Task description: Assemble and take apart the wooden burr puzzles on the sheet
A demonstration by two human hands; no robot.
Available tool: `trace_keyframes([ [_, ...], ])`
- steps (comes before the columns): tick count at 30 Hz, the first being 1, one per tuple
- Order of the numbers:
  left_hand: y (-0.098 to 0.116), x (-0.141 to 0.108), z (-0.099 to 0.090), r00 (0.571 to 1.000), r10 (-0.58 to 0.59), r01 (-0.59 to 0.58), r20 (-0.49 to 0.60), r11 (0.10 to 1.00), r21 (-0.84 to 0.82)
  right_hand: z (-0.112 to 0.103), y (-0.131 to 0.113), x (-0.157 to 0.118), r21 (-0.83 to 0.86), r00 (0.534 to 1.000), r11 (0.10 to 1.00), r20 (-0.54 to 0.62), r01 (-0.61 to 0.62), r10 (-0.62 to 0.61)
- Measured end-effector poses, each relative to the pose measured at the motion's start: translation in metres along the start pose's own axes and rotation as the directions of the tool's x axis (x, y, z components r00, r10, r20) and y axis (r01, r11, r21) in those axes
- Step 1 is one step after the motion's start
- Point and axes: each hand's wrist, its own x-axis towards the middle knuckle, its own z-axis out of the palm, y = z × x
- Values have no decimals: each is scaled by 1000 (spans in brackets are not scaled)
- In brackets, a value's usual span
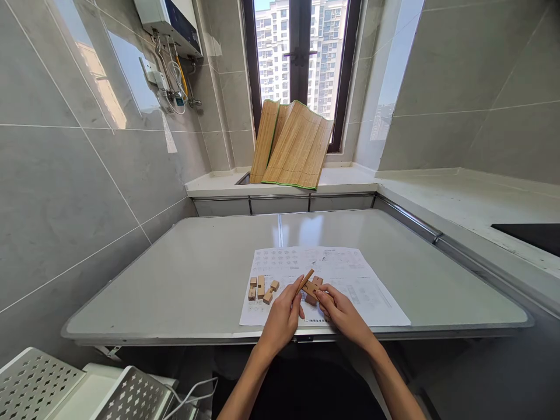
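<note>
My left hand (pixel 283 312) pinches a slim wooden stick (pixel 308 277) that slants up to the right. In my right hand (pixel 340 310) is a flat wooden puzzle piece (pixel 310 289) with dark marks or holes, its left end meeting the stick. Behind and under that piece lie darker wooden blocks (pixel 317 281), partly hidden by my fingers. Left of my hands, several notched wooden puzzle pieces (pixel 261 287) rest on a printed instruction sheet (pixel 371 291), which spreads beneath both hands.
The sheet lies on a pale folding table (pixel 184 280) with a centre seam. A bamboo mat (pixel 297 146) leans by the window on the counter (pixel 350 175). White perforated racks (pixel 135 396) and a cable (pixel 196 388) are at the lower left.
</note>
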Motion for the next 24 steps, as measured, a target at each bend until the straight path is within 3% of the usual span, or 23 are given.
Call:
trace_keyframes([
  [24, 0, -2, -1, 1000, -21, 21, -11, 1000, 7, 0, -2, 0, -56, 1000, 998, -19, -11, 10],
])
